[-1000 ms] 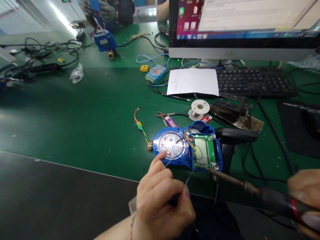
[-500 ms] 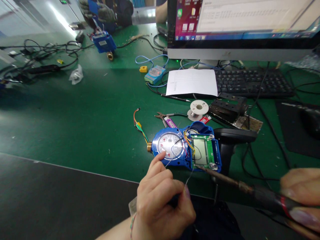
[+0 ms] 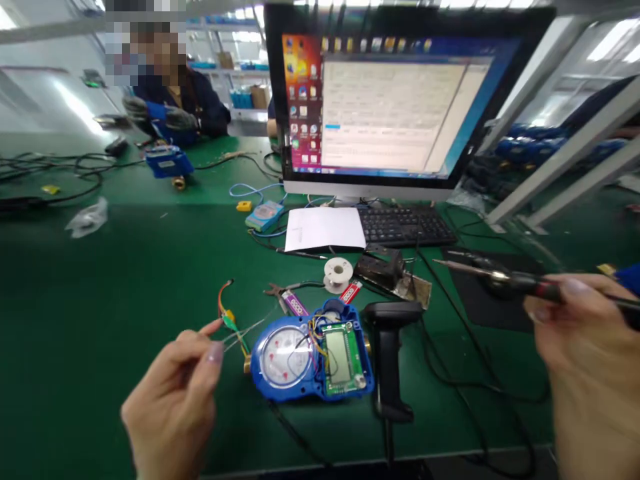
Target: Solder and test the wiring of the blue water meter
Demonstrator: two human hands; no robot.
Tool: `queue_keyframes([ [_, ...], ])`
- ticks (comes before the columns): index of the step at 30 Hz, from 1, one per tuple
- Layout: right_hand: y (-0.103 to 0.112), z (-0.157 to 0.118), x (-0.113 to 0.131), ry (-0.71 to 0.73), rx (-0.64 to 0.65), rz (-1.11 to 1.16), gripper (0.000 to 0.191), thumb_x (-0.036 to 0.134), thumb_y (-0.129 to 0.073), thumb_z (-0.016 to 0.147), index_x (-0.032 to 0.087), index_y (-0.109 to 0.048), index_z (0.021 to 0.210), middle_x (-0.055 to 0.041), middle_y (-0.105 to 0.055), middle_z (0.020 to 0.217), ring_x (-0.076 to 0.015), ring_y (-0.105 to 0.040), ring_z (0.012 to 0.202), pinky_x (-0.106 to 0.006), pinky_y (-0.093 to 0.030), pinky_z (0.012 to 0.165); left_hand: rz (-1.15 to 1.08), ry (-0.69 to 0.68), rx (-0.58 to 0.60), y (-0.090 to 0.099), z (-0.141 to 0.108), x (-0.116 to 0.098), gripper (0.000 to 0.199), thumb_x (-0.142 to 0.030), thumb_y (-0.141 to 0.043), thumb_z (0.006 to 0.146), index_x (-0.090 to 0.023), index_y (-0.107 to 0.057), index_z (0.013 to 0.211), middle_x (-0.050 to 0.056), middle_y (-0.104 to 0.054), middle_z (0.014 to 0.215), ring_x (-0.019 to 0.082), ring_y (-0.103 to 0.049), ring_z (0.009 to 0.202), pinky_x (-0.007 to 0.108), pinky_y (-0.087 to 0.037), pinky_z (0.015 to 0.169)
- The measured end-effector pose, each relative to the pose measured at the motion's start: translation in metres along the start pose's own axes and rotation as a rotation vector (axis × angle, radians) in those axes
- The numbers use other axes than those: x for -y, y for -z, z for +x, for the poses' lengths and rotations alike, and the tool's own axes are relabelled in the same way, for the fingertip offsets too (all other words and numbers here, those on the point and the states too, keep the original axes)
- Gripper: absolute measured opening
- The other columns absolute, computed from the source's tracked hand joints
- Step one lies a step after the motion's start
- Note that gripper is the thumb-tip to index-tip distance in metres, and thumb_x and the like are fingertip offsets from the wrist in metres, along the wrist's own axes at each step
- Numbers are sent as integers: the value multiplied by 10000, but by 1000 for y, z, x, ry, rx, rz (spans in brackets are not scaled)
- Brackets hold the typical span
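A blue water meter lies open on the green bench, its round dial on the left and a green circuit board with a small screen on the right. My left hand is raised to the left of it and pinches a thin solder wire between thumb and fingers. My right hand is lifted at the right and grips a soldering iron, whose tip points left, well clear of the meter. A short bundle of coloured leads lies by the meter's brass fitting.
A black handheld scanner stands right of the meter. Behind it are a solder spool, an iron stand, cutters, a paper sheet, a keyboard and a monitor. Another person works across the bench.
My view has tilted up and back. The soldering iron has lifted off the circuit board and swung right. My left hand has drawn the solder wire away to the left of the meter.
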State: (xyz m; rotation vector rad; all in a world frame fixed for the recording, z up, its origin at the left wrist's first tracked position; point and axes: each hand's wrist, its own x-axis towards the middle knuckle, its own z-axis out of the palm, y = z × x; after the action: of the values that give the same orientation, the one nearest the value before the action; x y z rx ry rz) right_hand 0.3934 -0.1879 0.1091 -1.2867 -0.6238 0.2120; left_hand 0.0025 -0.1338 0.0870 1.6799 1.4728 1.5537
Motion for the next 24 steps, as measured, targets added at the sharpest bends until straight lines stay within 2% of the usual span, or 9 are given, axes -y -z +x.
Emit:
queue_keyframes([
  [2,-10,6,-3,-69,9,13,148,238,-709,512,169,-582,545,7,-512,517,-83,-436,432,-194,-274,340,53,169,-58,-4,22,19,133,-304,-635,711,-180,-589,706,-16,-593,692,132,-588,689,233,-485,623],
  [4,-14,9,-17,-129,37,-17,173,245,-734,533,156,-586,555,12,-518,508,-64,-416,404,-176,-277,331,117,219,-31,-6,42,37,202,-378,-617,707,-178,-600,726,-18,-581,654,124,-531,598,232,-422,528],
  [8,-19,6,-49,-219,111,-59,231,300,-768,546,143,-609,603,21,-526,511,-48,-424,400,-141,-306,322,361,160,105,-1,66,68,235,-413,-552,743,-181,-594,735,-5,-538,606,152,-477,551,269,-360,494],
  [11,-30,-2,-62,-383,251,-46,309,322,-797,508,146,-649,714,6,-571,560,-74,-500,454,-150,-428,384,575,15,205,3,70,77,226,-393,-498,769,-189,-590,740,43,-571,696,222,-513,685,342,-395,595],
  [14,-39,-9,-64,-580,417,11,338,365,-782,522,145,-648,741,-75,-646,721,-163,-617,635,-247,-559,580,671,-107,275,3,69,74,230,-380,-467,792,-192,-591,744,69,-570,788,258,-494,827,397,-390,745],
  [17,-36,-16,-58,-714,450,90,231,361,-710,614,162,-618,690,-121,-659,838,-200,-639,780,-286,-566,709,753,-245,310,0,65,66,226,-344,-446,824,-183,-603,793,79,-552,813,257,-478,847,390,-388,764],
  [19,-29,-24,-51,-758,419,112,219,337,-698,625,155,-632,726,-138,-659,859,-193,-641,764,-264,-562,690,728,-324,285,-1,62,58,182,-311,-479,824,-182,-607,823,73,-552,820,242,-481,840,376,-395,754],
  [21,-20,-37,-39,-736,387,68,326,329,-741,576,145,-659,832,-142,-658,857,-182,-636,687,-238,-555,609,588,-365,264,-1,56,46,120,-285,-543,803,-189,-605,837,56,-557,835,218,-494,845,360,-402,763],
  [24,-10,-69,-16,-596,417,-54,489,350,-795,504,181,-663,944,-104,-657,832,-156,-609,610,-208,-527,511,276,-356,367,0,46,23,146,-284,-600,777,-208,-586,901,35,-554,904,188,-515,900,344,-417,815],
])
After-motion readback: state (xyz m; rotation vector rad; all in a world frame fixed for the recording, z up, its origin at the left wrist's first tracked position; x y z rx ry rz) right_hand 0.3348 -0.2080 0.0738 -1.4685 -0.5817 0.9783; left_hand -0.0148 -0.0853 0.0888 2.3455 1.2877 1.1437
